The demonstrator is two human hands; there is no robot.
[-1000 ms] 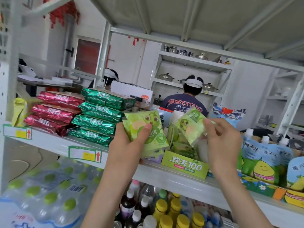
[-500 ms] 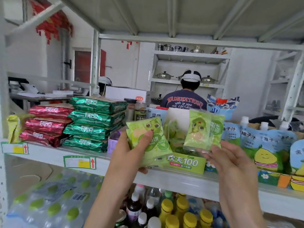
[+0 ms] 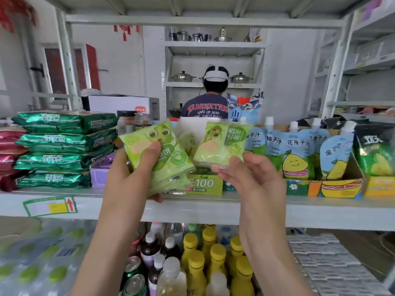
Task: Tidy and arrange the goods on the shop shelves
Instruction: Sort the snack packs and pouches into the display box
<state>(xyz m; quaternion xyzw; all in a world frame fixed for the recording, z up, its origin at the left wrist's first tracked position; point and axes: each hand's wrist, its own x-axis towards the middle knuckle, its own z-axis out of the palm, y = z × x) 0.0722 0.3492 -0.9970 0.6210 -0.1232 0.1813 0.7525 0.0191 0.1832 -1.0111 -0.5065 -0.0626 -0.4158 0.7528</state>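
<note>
- While both bare hands are raised before the white metal shelf, the left hand has its grip clamped on a small stack of light green plastic snack packets, thumb pressed on the front.
- The right hand pinches one more light green snack packet by its lower edge, holding it upright just beside the stack.
- Behind both sits a green cardboard display box on the shelf.
- Stacked dark green foil packs lie to the left; pale blue spouted juice pouches stand to the right.
- Yellow-capped bottles fill the level below.
</note>
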